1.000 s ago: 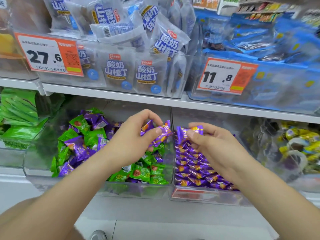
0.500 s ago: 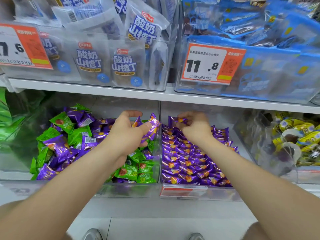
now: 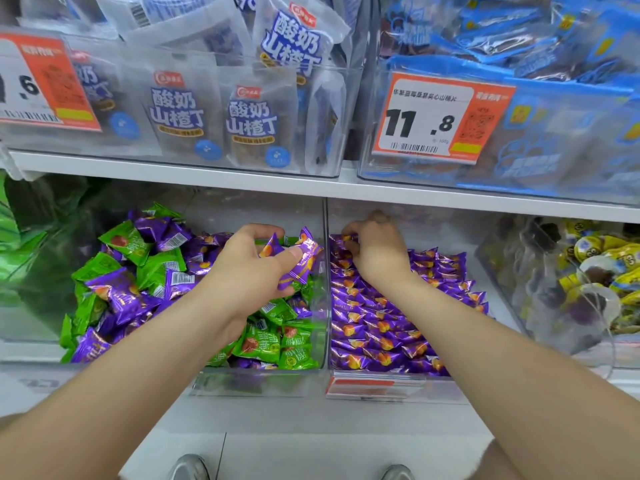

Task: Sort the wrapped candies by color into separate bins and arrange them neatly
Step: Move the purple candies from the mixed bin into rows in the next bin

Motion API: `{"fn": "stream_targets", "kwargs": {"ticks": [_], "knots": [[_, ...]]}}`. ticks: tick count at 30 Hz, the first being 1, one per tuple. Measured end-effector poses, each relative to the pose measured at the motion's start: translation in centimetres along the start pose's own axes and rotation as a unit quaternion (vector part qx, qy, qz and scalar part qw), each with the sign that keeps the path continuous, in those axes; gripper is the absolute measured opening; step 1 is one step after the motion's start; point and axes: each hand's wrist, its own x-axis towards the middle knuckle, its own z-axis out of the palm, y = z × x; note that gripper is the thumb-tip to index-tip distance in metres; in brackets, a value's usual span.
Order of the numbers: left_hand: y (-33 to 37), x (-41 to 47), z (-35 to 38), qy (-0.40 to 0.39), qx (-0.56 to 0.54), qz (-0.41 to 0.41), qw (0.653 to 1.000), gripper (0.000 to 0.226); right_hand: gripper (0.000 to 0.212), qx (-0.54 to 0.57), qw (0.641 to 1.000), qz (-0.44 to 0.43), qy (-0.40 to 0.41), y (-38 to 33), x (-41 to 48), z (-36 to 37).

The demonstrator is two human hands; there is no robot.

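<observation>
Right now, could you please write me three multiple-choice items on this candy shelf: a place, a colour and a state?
1. Where is the right hand? A. yellow-candy bin B. rear of the purple-only bin C. upper shelf
2. Which colours fill the mixed bin under the left hand? A. blue, yellow B. red, white C. green, purple
3. The left hand is: A. gripping purple candies B. open, empty C. flat on a price tag
B: it pinches a purple candy there. C: green candies and purple ones lie together. A: it curls round several wrappers.
</observation>
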Motion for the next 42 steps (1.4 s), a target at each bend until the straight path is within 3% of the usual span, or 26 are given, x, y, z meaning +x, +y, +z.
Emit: {"fn": "stream_targets", "kwargs": {"ticks": [6, 8, 10, 11, 13, 15, 18, 22, 27, 31, 36, 42], "knots": [[0.6, -0.6, 0.0, -0.014, -0.004, 0.013, 1.0, 0.024, 0.054, -0.039, 0.998, -0.05, 0.001, -0.4, -1.3, -1.0], [0.7, -0.8, -0.1, -0.016, 0.0, 0.019, 1.0, 0.022, 0.047, 0.012, 0.998, -0.048, 0.034, -0.5, -2.1, -2.0], [0.7, -0.9, -0.1, -0.016, 0.009, 0.032, 0.999, 0.019, 0.028, 0.132, 0.99, -0.013, 0.044, -1.3, -3.3, -3.8], [0.8, -1.0, -0.1, -0.017, 0.017, 0.043, 0.999, 0.017, 0.023, 0.212, 0.977, 0.009, 0.029, -1.9, -4.0, -4.9], [1.0, -1.2, -0.1, -0.025, 0.048, 0.079, 0.995, 0.013, 0.017, 0.401, 0.915, 0.034, -0.034, -3.4, -5.9, -7.4], [1.5, -1.5, 0.0, -0.042, 0.083, 0.12, 0.988, 0.011, 0.02, 0.514, 0.851, -0.001, -0.111, -4.5, -7.6, -9.5], [2.2, -1.9, 0.1, -0.047, 0.105, 0.162, 0.98, 0.016, 0.029, 0.518, 0.837, -0.067, -0.163, -4.9, -9.0, -10.7], [2.4, -1.9, 0.1, -0.027, 0.091, 0.157, 0.983, 0.02, 0.018, 0.556, 0.822, 0.003, -0.123, -3.1, -7.9, -10.2], [1.4, -1.3, -0.4, -0.006, 0.096, 0.117, 0.988, 0.023, 0.024, 0.392, 0.905, 0.166, -0.011, 1.5, -5.4, -6.8], [1.0, -0.9, 0.1, -0.014, 0.056, 0.073, 0.996, 0.024, 0.018, 0.225, 0.97, 0.086, -0.005, 3.4, -3.4, -3.7], [0.7, -0.3, 0.4, -0.004, -0.003, 0.04, 0.999, 0.028, 0.013, 0.208, 0.978, 0.015, 0.032, 1.3, -1.5, -2.2], [0.4, -0.3, 0.5, -0.008, -0.012, 0.036, 0.999, 0.028, 0.019, 0.103, 0.994, -0.036, 0.014, 1.0, -1.2, -0.6]]}}
